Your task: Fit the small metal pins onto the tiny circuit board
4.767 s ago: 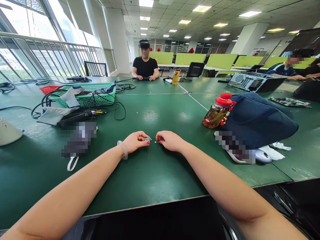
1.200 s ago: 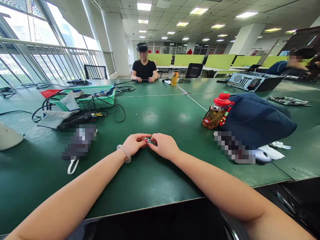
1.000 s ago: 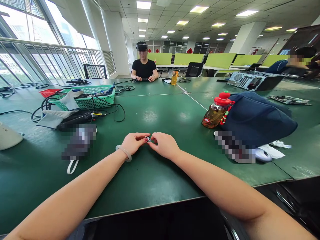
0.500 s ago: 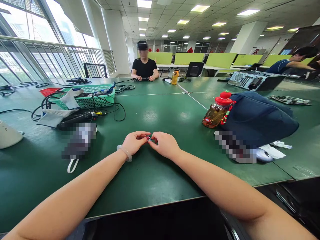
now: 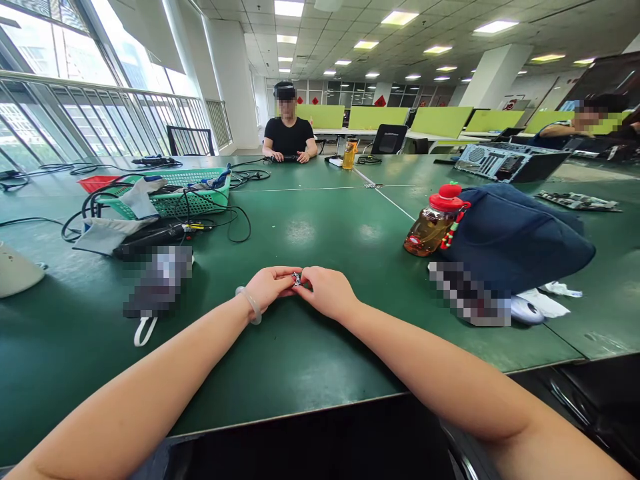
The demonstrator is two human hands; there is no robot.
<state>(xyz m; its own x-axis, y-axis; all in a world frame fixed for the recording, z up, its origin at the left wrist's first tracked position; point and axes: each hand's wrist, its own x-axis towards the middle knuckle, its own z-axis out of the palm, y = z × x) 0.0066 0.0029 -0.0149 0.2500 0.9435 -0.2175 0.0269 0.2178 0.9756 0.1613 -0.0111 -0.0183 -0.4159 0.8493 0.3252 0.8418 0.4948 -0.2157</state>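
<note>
Above the green table, a small black-and-silver object is pinched between my two hands; its kind is too small to make out. My left hand, with a pale bangle on its wrist, grips it from the left, fingers together and pointing right. From the other side my right hand closes on it with thumb and forefinger. The fingertips of both hands meet around the object and hide part of it.
To the left are a green basket with cables and a pixelated dark item. On the right stand a drink bottle, a navy bag and a mouse. A person sits across; another leans near a computer case.
My fingers have shifted slightly around the small object, and more of it shows between them. The person at the far right has changed posture.
</note>
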